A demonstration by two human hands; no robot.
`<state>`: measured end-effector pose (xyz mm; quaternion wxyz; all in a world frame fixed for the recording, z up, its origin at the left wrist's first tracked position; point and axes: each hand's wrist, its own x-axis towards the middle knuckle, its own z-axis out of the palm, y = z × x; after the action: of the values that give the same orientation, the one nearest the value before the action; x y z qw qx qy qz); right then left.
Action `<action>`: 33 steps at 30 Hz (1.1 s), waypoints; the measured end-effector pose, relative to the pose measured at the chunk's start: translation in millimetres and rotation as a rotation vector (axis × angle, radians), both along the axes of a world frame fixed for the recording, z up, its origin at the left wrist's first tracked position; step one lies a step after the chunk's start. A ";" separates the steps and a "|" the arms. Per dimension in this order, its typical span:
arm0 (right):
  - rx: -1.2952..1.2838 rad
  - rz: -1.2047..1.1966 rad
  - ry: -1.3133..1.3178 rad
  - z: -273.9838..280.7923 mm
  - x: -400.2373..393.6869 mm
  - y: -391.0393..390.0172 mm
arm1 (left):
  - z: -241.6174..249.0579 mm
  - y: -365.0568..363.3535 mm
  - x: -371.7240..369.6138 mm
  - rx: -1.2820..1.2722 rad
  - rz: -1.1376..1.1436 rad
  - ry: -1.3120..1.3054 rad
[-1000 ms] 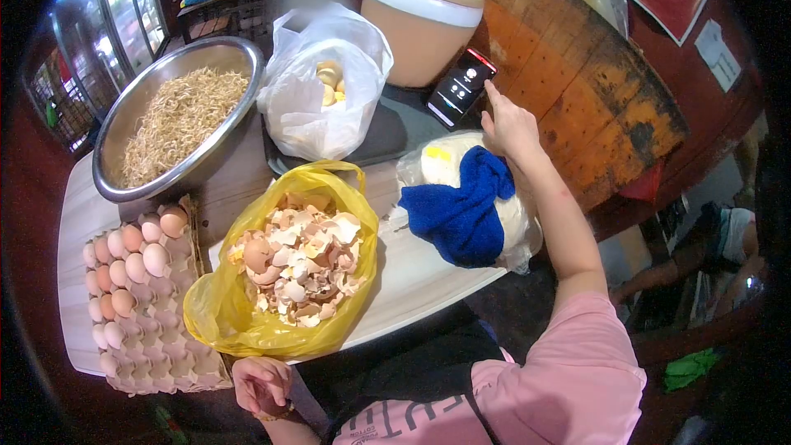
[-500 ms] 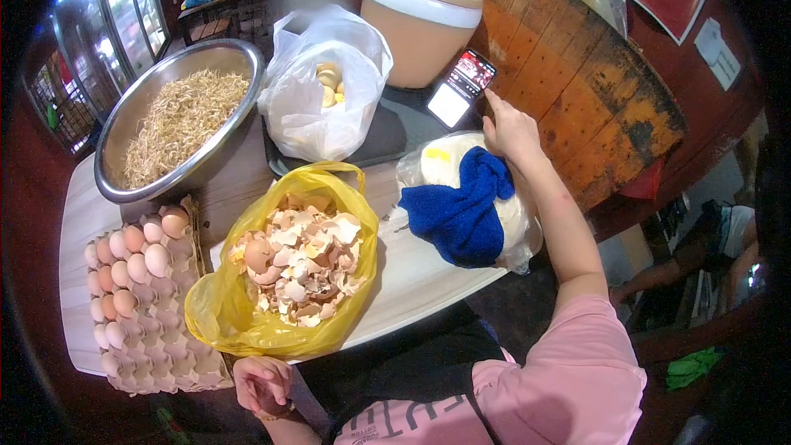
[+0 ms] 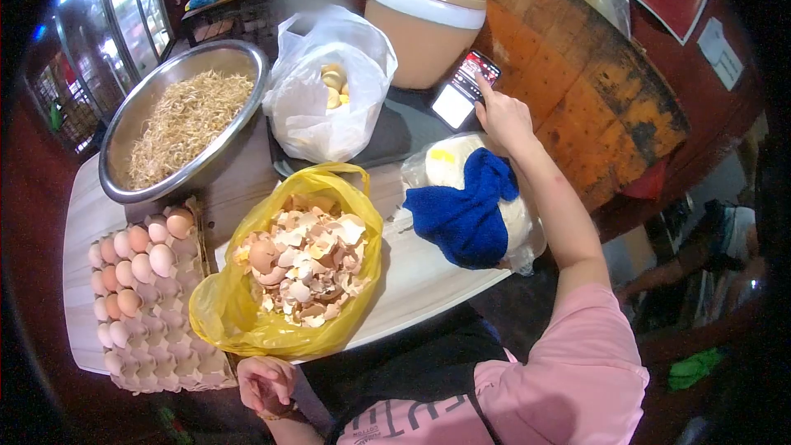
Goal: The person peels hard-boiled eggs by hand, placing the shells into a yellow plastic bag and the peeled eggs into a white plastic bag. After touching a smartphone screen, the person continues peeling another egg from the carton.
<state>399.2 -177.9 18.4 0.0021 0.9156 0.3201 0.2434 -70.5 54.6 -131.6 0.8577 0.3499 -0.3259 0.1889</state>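
Left hand (image 3: 265, 381): fingers half-curled, seemingly empty.
Yellow bag (image 3: 216, 313): at table (image 3: 412, 274) edge; a knock could spill shells (image 3: 305, 264).
Right hand (image 3: 507, 121): index out at the phone (image 3: 454, 107), rest curled.
Bucket (image 3: 437, 48): phone just beside; a hard push could slide it.

Ahead of the left hand (image 3: 266, 385) spreads a pale wood-grain table (image 3: 412, 280), with bright metal-framed glass panels (image 3: 124, 4) farther off, while a worn orange-brown plank surface (image 3: 577, 82) with a curved edge lies beyond the right hand (image 3: 505, 119) beside a dark red surface (image 3: 680, 78).
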 end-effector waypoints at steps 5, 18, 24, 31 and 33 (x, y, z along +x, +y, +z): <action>-0.054 -0.061 -0.050 -4.0 20.7 2.8 | -0.4 -2.2 -1.3 -0.016 0.015 0.011; 0.068 -0.084 0.024 16.1 -40.6 -30.0 | 5.1 -18.3 -8.9 -0.050 0.304 0.145; 0.057 -0.085 0.102 13.5 -55.5 -53.3 | 9.8 -29.2 -7.0 -0.143 0.507 0.279; 0.313 0.241 0.153 21.6 -112.3 -45.2 | 36.5 -41.4 -18.9 -0.007 0.966 0.387; 0.361 0.393 0.185 19.1 -131.7 -39.9 | 64.0 -40.8 -44.1 0.065 1.133 0.448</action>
<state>267.6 -217.8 37.5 -0.2377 0.8399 0.4417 0.2075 -114.6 13.9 -67.6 0.6603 0.5262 0.0939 0.5275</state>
